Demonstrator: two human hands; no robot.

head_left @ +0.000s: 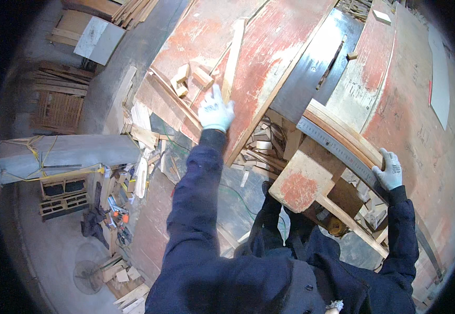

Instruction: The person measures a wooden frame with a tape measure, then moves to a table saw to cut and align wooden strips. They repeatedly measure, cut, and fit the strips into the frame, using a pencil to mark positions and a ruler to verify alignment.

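My left hand (216, 111), in a white glove, reaches over the worn red tabletop with its index finger stretched out and its thumb apart. The fingertip is close beside a small wooden block (203, 77); whether they touch I cannot tell. More small blocks (180, 81) lie to the left, and a long wooden strip (234, 55) runs away from the thumb. My gloved right hand (391, 171) grips the near right end of a wooden bar (337, 127). A metal ruler (324, 137) with marks runs along the bar's near side.
A saw blade (332, 63) stands in a slot in the metal plate (313, 68) ahead. Near my legs is a square wooden board (301, 183). Offcuts (261, 149) lie under the table. Left are a tied grey beam (70, 154) and stacked slats (60, 107).
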